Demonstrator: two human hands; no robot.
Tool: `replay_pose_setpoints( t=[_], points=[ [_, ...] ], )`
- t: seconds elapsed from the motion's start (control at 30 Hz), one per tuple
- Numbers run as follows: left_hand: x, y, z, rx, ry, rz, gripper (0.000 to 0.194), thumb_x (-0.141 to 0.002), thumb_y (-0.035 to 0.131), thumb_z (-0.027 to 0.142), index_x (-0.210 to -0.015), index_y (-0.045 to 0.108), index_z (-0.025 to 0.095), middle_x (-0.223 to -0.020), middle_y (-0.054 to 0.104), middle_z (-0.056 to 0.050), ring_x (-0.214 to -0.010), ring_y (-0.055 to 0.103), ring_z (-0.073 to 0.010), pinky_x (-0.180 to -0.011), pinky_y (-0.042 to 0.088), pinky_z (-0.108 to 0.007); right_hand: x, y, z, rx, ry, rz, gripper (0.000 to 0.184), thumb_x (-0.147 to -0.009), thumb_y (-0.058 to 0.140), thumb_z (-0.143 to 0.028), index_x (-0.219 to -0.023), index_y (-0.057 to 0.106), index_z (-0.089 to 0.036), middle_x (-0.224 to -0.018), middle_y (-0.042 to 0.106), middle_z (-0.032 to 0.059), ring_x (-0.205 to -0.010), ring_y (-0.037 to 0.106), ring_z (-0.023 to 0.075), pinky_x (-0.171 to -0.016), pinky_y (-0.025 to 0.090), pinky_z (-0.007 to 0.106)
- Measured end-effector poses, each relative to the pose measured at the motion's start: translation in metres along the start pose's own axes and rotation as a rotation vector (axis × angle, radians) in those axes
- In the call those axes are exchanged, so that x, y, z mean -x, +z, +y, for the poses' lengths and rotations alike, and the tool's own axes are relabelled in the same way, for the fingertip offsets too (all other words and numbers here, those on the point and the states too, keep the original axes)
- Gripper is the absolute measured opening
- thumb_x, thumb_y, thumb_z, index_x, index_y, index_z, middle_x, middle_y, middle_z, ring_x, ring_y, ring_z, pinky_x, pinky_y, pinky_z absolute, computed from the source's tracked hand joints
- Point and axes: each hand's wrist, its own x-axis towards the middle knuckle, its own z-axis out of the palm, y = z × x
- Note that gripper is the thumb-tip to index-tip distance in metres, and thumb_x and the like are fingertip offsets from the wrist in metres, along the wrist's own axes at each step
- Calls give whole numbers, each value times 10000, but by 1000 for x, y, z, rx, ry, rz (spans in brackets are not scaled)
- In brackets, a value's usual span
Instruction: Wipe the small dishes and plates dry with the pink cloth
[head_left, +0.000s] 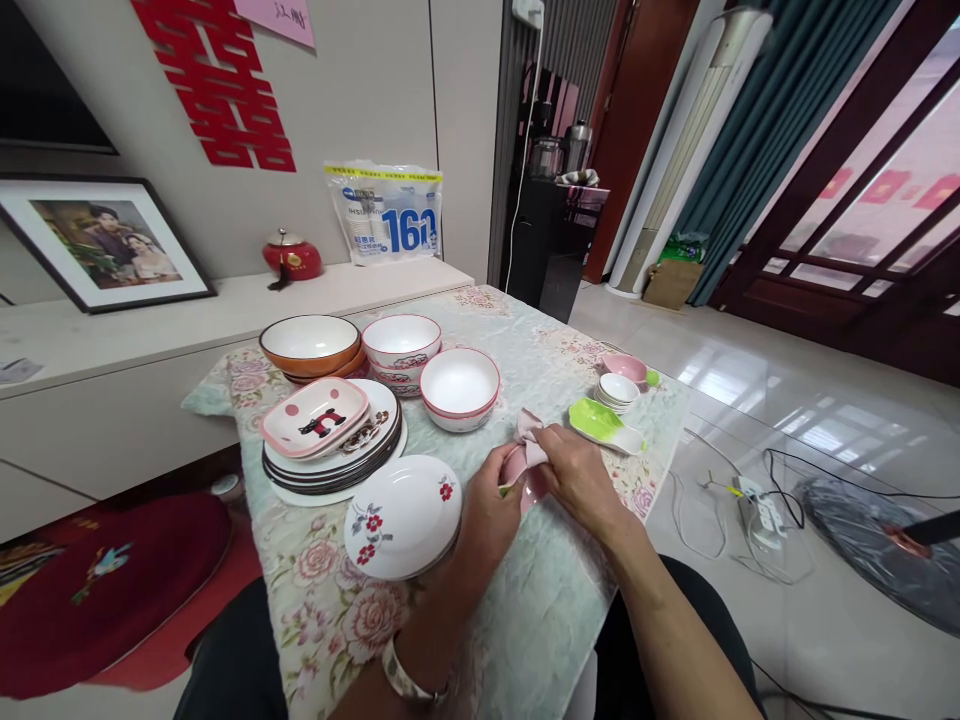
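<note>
My left hand is closed around a small pink dish with a bit of green by the thumb. In my right hand is a light pink cloth, pressed against the dish; the hands hide much of both. Left of my left hand lies a white plate with red flowers. Beyond it are a stack of dark-rimmed plates topped by a pink rectangular dish, and red-rimmed bowls. Right of my hands sits a green and white leaf-shaped dish.
Brown bowls and more red-rimmed bowls stand at the back left of the flowered tablecloth. Small white dishes and a pink bowl sit near the right edge. Cables and a power strip lie on the floor.
</note>
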Motion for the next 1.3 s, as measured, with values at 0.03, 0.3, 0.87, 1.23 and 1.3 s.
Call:
replay_pose_setpoints(
  t=[0.03, 0.3, 0.87, 1.23, 1.3],
  points=[
    [0, 0, -2, 10, -7, 29, 393, -707, 583, 80, -1073, 675, 192, -1118, 724, -84, -1067, 647, -244, -979, 458, -378, -1, 2, 1, -50, 17, 17, 210, -805, 472, -80, -924, 608, -186, -864, 626, 51, -768, 554, 180, -678, 360, 265],
    [-1, 4, -4, 364, -198, 223, 434, -652, 608, 139, -1083, 657, 152, -1058, 726, -80, -963, 671, -224, -866, 512, -320, -3, 11, 5, -596, 356, -80, 239, -917, 518, -390, -771, 532, -202, -690, 580, -18, -601, 516, 145, -566, 356, 257],
    [2, 3, -3, 356, -298, 32, 335, -609, 600, 120, -938, 653, 159, -737, 651, 8, -666, 590, -143, -654, 466, -251, -2, 4, 2, -139, 69, -44, 100, -895, 473, -204, -853, 563, -197, -851, 609, 43, -755, 538, 181, -691, 368, 286],
    [-3, 3, -3, 723, -438, 183, 444, -617, 693, 84, -1050, 623, 153, -894, 731, -55, -832, 697, -213, -844, 537, -359, 3, -10, 13, -572, 324, -86, 485, -989, 344, -527, -663, 495, -202, -712, 574, 18, -690, 504, 174, -661, 392, 298],
    [-1, 2, 1, 762, -510, 164, 435, -654, 716, 105, -1073, 608, 150, -900, 731, -62, -830, 706, -223, -831, 548, -382, 2, -11, 17, -720, 380, 28, 382, -931, 497, -508, -741, 601, -193, -810, 638, 30, -776, 559, 188, -718, 426, 301]
  ],
)
